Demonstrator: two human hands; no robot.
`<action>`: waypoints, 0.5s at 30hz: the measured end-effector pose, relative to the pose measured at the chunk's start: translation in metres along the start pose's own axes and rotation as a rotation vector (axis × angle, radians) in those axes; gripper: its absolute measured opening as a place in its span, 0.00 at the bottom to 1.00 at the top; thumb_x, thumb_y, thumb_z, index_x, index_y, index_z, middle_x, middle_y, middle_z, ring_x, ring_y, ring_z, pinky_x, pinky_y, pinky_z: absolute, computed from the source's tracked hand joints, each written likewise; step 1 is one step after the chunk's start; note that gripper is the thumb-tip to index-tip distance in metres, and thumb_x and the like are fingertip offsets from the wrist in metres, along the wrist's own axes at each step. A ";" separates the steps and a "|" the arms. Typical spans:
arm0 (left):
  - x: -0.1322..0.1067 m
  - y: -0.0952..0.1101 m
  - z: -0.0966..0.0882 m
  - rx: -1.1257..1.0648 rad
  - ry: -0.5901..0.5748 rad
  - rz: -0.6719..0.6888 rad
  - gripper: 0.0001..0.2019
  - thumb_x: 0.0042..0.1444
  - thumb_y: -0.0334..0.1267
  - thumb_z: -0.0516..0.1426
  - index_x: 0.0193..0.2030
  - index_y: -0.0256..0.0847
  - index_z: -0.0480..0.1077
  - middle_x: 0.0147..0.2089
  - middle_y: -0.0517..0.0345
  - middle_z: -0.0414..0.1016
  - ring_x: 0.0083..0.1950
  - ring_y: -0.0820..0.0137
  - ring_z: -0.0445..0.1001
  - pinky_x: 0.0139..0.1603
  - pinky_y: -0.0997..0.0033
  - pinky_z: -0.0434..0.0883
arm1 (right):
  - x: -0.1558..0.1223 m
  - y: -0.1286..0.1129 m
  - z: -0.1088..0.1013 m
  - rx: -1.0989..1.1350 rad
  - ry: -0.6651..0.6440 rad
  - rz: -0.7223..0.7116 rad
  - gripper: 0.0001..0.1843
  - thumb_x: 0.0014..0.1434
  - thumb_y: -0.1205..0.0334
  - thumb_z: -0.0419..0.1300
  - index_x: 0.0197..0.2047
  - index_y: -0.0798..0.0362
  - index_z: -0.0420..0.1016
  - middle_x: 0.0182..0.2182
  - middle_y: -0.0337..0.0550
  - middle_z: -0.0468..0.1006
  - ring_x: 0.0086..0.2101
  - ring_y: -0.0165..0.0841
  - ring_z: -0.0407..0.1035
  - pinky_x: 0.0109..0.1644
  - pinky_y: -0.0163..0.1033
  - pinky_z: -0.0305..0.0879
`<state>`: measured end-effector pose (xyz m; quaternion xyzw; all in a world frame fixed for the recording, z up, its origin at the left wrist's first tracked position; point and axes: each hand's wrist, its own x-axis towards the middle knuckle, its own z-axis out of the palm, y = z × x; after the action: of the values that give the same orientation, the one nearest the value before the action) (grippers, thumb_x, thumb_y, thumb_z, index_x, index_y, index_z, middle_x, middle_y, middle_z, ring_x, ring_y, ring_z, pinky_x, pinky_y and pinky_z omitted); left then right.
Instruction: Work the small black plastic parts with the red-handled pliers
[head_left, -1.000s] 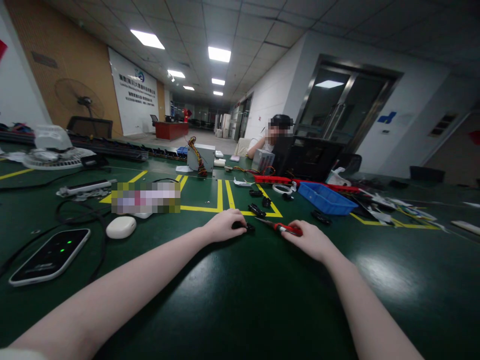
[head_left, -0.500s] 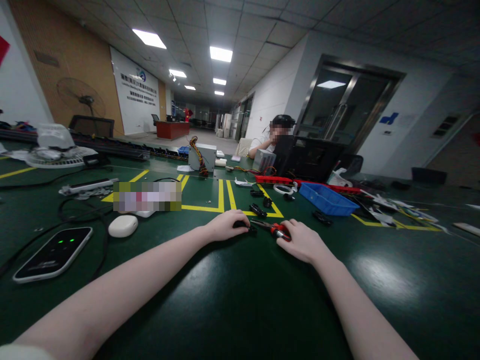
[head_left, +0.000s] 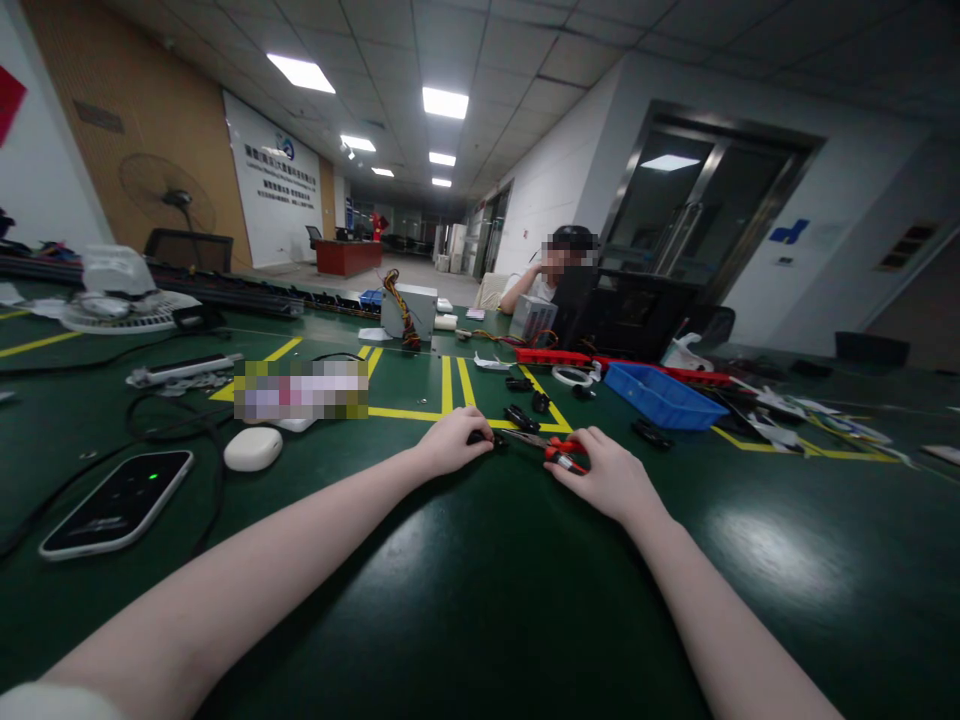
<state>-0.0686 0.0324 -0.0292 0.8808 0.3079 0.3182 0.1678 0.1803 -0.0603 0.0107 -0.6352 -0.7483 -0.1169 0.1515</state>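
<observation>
In my right hand [head_left: 611,470] I grip pliers [head_left: 564,455] with red and black handles, their narrow metal jaws pointing left. My left hand [head_left: 454,442] is closed around a small black part [head_left: 478,437], most of it covered by the fingers. The jaw tips are close to that part; whether they touch it I cannot tell. Just beyond both hands lie several black pieces, one a bundled black cable [head_left: 521,418], beside yellow tape lines [head_left: 559,415] on the green table [head_left: 480,600].
A blue tray [head_left: 664,395] stands to the right, with another black piece [head_left: 651,434] before it. On the left are a white rounded case [head_left: 253,450], a phone-like device [head_left: 120,503] and black cables. A power supply [head_left: 409,310] stands further back; a person [head_left: 536,285] sits across.
The pliers have tilted a little in my right hand, showing more of their handles. Less of the black part shows at my left fingertips. The whole view has shifted slightly.
</observation>
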 end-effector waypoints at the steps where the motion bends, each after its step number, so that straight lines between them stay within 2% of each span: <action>1: 0.000 -0.001 0.000 0.002 0.007 -0.009 0.05 0.58 0.37 0.58 0.36 0.39 0.74 0.44 0.52 0.70 0.48 0.64 0.70 0.53 0.61 0.69 | -0.001 -0.001 -0.001 0.003 0.008 -0.032 0.22 0.56 0.41 0.55 0.42 0.51 0.68 0.40 0.46 0.72 0.39 0.39 0.69 0.36 0.39 0.63; 7: 0.001 -0.005 0.000 -0.013 0.015 -0.046 0.06 0.55 0.39 0.61 0.37 0.39 0.74 0.43 0.53 0.69 0.47 0.63 0.70 0.51 0.61 0.69 | -0.001 -0.012 -0.006 0.023 0.028 -0.165 0.20 0.57 0.44 0.56 0.44 0.51 0.68 0.41 0.47 0.72 0.42 0.40 0.69 0.39 0.41 0.64; 15: 0.003 -0.007 0.002 -0.035 0.016 -0.045 0.07 0.54 0.41 0.62 0.36 0.40 0.75 0.42 0.53 0.70 0.45 0.63 0.71 0.50 0.63 0.70 | 0.000 -0.013 0.000 -0.048 0.125 -0.148 0.21 0.57 0.42 0.56 0.42 0.51 0.69 0.38 0.47 0.73 0.38 0.39 0.70 0.35 0.40 0.64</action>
<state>-0.0689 0.0400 -0.0325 0.8680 0.3234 0.3267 0.1879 0.1677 -0.0623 0.0113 -0.5732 -0.7791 -0.1853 0.1737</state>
